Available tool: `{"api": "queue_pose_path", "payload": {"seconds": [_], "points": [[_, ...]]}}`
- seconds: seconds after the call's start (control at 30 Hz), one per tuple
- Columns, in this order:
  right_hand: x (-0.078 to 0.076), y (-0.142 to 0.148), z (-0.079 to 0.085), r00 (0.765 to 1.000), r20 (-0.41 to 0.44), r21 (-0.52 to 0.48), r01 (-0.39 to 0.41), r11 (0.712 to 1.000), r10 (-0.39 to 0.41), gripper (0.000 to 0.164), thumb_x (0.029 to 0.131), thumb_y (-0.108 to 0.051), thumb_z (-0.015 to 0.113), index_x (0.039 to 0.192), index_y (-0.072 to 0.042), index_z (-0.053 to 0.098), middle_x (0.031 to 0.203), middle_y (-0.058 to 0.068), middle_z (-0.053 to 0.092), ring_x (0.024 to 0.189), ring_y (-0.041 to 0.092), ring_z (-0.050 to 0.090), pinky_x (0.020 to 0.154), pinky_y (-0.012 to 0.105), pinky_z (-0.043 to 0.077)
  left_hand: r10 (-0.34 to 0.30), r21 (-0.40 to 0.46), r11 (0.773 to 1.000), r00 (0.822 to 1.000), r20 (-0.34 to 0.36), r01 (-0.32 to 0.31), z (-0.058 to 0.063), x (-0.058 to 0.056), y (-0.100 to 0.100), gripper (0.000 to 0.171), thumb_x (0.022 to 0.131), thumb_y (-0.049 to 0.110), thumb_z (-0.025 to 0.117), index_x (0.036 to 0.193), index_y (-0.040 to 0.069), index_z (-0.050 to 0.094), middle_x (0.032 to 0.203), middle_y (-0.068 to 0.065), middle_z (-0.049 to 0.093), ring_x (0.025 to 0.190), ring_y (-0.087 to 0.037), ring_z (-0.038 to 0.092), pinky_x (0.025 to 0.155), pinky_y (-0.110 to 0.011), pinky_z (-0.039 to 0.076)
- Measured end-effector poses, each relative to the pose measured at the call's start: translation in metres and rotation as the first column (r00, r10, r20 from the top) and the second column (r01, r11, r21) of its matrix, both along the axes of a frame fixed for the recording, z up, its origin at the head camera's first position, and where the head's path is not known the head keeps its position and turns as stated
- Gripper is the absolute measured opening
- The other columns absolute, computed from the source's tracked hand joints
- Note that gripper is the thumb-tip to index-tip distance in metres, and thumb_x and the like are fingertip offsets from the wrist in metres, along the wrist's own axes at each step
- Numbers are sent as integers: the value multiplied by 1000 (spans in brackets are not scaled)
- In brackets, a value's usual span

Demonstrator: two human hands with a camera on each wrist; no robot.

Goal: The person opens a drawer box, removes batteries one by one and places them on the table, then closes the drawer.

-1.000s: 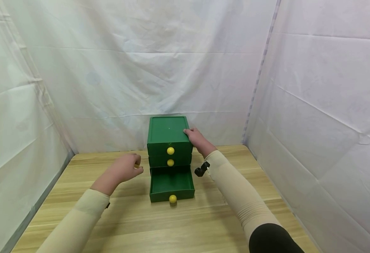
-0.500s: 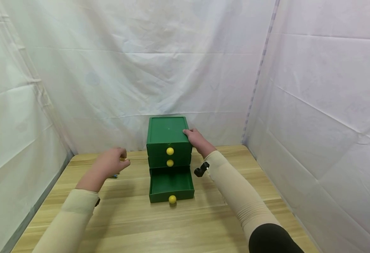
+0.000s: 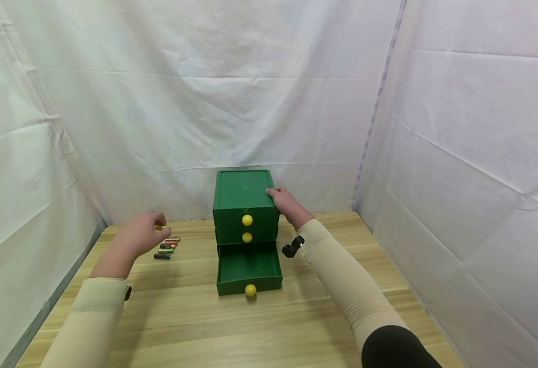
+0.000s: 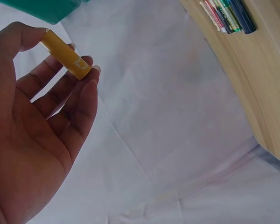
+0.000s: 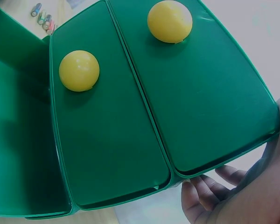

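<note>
In the head view a green drawer cabinet stands against the back curtain, its bottom drawer pulled out with nothing inside. Yellow round knobs mark each drawer front. My left hand hovers left of the cabinet, pinching a yellow battery between thumb and fingertips. Close by it, several batteries of different colours lie in a row on the table. My right hand grips the cabinet's upper right side, thumb on top; its fingers lie along the side in the right wrist view.
The wooden table is bounded by white curtains at the back and both sides. A black clip-like device sticks out from the right wrist beside the cabinet. The open drawer juts toward the front.
My left hand has moved left, away from the cabinet, with the yellow battery still pinched. The row of batteries has come out from behind it. The right hand stays in place.
</note>
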State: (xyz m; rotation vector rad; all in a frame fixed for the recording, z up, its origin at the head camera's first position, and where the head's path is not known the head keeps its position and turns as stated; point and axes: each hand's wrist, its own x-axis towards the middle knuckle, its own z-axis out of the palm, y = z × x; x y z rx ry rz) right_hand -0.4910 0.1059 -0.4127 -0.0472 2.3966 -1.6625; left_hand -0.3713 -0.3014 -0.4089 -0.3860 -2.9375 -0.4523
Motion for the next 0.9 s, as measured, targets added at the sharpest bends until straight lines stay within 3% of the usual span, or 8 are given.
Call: {"api": "queue_pose_path", "payload": {"seconds": [0.47,0.9], "points": [[-2,0,-2,1000,-2,-3,-4,1000,4,76,103,-53,45,156,-2,24,151,20,39,135,36,46,111,52,38,68,-7,998,997,-43,-68,6,8,-30,26,93,33,67,102,9,70,106,-16,71,89,-36,66,73,-56,50],[-3,0,-2,1000,8,-8,2,1000,-2,77,103,-53,45,157,-3,23,151,20,39,135,36,46,111,51,39,129,43,991,989,-71,-126,-7,1,-51,32,94,35,68,105,5,70,107,-19,68,92,-39,64,75,-59,48]]}}
